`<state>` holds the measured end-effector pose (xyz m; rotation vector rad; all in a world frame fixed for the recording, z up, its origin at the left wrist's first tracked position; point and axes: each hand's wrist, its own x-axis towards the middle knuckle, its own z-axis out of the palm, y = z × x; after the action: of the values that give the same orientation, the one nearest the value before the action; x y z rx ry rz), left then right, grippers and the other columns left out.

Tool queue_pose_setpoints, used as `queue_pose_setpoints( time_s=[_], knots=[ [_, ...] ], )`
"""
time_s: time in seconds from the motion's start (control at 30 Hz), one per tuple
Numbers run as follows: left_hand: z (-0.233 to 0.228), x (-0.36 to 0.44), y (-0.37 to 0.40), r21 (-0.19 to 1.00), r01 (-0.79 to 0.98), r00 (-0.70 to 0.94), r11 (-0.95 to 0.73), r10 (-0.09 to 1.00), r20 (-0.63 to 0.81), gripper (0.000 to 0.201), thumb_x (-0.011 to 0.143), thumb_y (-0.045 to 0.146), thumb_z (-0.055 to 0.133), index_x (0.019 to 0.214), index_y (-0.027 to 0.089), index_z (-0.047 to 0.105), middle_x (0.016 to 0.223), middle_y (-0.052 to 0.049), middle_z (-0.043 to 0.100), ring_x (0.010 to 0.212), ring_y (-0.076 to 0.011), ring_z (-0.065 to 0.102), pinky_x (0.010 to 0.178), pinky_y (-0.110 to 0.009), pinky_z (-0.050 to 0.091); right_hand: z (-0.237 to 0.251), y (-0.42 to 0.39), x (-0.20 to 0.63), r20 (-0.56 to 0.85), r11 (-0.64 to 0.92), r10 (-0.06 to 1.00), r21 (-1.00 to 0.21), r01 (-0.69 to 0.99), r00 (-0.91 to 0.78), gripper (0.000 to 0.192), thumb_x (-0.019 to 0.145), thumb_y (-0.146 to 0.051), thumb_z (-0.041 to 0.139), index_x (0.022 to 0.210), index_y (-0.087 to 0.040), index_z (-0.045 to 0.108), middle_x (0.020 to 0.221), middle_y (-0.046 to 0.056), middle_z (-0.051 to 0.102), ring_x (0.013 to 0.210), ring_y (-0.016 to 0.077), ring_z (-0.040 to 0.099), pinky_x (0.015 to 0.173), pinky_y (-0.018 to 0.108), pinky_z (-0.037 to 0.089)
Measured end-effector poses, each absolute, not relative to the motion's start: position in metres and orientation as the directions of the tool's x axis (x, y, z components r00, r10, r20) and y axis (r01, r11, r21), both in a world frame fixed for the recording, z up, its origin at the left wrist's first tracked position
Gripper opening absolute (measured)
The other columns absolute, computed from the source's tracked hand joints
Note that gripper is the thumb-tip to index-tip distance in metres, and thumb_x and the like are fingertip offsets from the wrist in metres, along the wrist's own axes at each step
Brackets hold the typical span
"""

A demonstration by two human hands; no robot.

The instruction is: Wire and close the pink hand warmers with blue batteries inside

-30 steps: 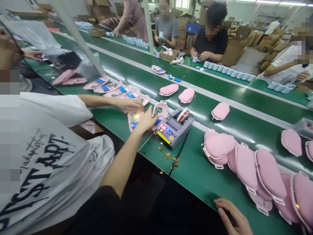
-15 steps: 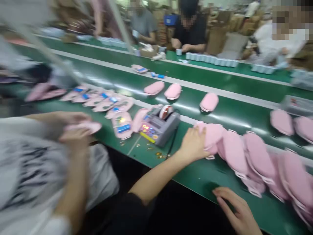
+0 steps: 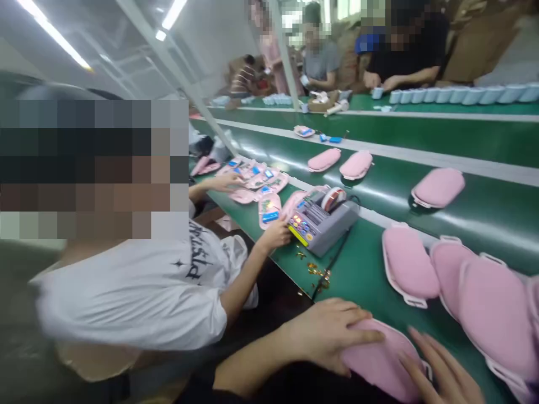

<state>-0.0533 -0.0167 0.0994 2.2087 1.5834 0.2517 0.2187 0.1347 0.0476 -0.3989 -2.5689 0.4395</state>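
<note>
My green workbench [image 3: 366, 275] carries a grey machine [image 3: 326, 227] near its far edge. At the near edge, my left hand [image 3: 322, 334] holds a pink case [image 3: 381, 362]; my right hand [image 3: 446, 367] spreads over it, whether gripping I can't tell.

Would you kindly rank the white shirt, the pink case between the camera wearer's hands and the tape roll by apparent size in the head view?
1. White shirt
2. Pink case, partly covered, and closer to the camera than the roll
3. Tape roll
</note>
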Motion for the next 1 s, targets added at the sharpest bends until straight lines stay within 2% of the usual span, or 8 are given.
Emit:
queue_pose_setpoints(
  time_s=[0.1, 0.2, 0.27, 0.4, 0.53, 0.73, 0.87, 1.0],
  knots=[
    [0.101, -0.050, -0.002, 0.382, 0.882, 0.297, -0.277, 0.955, 0.006, 0.079, 0.093, 0.041, 0.087, 0.161, 0.023, 0.052, 0.160, -0.011, 0.068, 0.161, -0.0389, 0.047, 0.137, -0.063, 0.032, 0.073, 0.122, 0.209, 0.187, 0.934, 0.265, -0.292, 0.204, -0.946, 0.083, 0.089, -0.044, 0.088, 0.163, -0.023, 0.057, 0.156, 0.015, 0.070, 0.129, 0.0379, 0.074, 0.102, 0.053, 0.068],
    [0.081, -0.047, 0.000, 0.302, 0.944, 0.033, -0.134, 0.948, 0.317, 0.068, 0.095, 0.028, 0.088, 0.155, 0.020, 0.056, 0.150, -0.018, 0.070, 0.147, -0.0411, 0.058, 0.124, -0.060, 0.047, 0.082, 0.122, 0.202, 0.072, 0.853, 0.431, -0.359, 0.379, -0.900, 0.073, 0.093, -0.054, 0.084, 0.154, -0.020, 0.064, 0.159, 0.019, 0.067, 0.130, 0.0412, 0.075, 0.099, 0.056, 0.070],
    [0.062, -0.037, -0.006, 0.424, 0.905, -0.195, -0.032, 0.855, 0.480, 0.053, 0.099, 0.026, 0.082, 0.147, 0.019, 0.060, 0.125, -0.014, 0.073, 0.118, -0.0320, 0.070, 0.105, -0.047, 0.060, 0.083, 0.122, 0.203, 0.072, 0.750, 0.558, -0.470, 0.466, -0.827, 0.067, 0.101, -0.059, 0.073, 0.153, -0.017, 0.064, 0.157, 0.019, 0.068, 0.133, 0.0391, 0.075, 0.100, 0.053, 0.071],
    [0.041, -0.002, -0.020, 0.735, 0.678, -0.360, 0.019, 0.880, 0.309, 0.042, 0.108, 0.040, 0.071, 0.140, 0.018, 0.057, 0.102, -0.004, 0.062, 0.081, -0.0188, 0.067, 0.073, -0.030, 0.063, 0.090, 0.117, 0.208, 0.069, 0.506, 0.736, -0.717, 0.480, -0.673, 0.054, 0.114, -0.054, 0.054, 0.154, -0.018, 0.061, 0.147, 0.015, 0.076, 0.128, 0.0302, 0.079, 0.105, 0.043, 0.068],
    [0.041, 0.009, -0.012, 0.652, 0.757, -0.331, 0.046, 0.887, 0.322, 0.028, 0.106, 0.031, 0.074, 0.129, 0.017, 0.065, 0.110, -0.008, 0.064, 0.091, -0.0204, 0.070, 0.078, -0.031, 0.062, 0.096, 0.123, 0.208, -0.106, 0.198, 0.798, -0.884, 0.424, -0.593, 0.047, 0.114, -0.054, 0.056, 0.150, -0.025, 0.064, 0.140, 0.008, 0.080, 0.120, 0.0256, 0.082, 0.101, 0.037, 0.067],
    [0.052, -0.009, 0.004, 0.565, 0.825, -0.240, -0.002, 0.904, 0.354, 0.022, 0.105, 0.021, 0.071, 0.126, 0.015, 0.070, 0.116, -0.013, 0.070, 0.105, -0.0286, 0.070, 0.090, -0.041, 0.060, 0.088, 0.124, 0.221, -0.170, 0.034, 0.824, -0.937, 0.347, -0.540, 0.051, 0.116, -0.059, 0.051, 0.157, -0.030, 0.060, 0.147, 0.007, 0.076, 0.128, 0.0266, 0.078, 0.104, 0.038, 0.066],
    [0.066, -0.002, 0.004, 0.695, 0.718, -0.278, -0.037, 0.900, 0.335, 0.011, 0.107, 0.026, 0.070, 0.116, 0.020, 0.069, 0.097, -0.005, 0.072, 0.086, -0.0210, 0.070, 0.082, -0.034, 0.058, 0.088, 0.106, 0.224, -0.080, 0.146, 0.826, -0.926, 0.349, -0.558, 0.052, 0.116, -0.056, 0.050, 0.162, -0.031, 0.054, 0.154, 0.010, 0.071, 0.137, 0.0279, 0.073, 0.112, 0.043, 0.064],
    [0.072, 0.009, -0.001, 0.944, 0.328, -0.260, 0.047, 0.965, 0.042, 0.066, 0.105, 0.074, 0.059, 0.143, 0.020, 0.059, 0.118, -0.011, 0.077, 0.096, -0.0269, 0.078, 0.080, -0.037, 0.064, 0.092, 0.085, 0.215, 0.243, 0.558, 0.656, -0.793, 0.244, -0.714, 0.075, 0.111, -0.074, 0.043, 0.170, -0.027, 0.046, 0.165, 0.017, 0.058, 0.149, 0.0352, 0.062, 0.123, 0.057, 0.055]
  ],
)
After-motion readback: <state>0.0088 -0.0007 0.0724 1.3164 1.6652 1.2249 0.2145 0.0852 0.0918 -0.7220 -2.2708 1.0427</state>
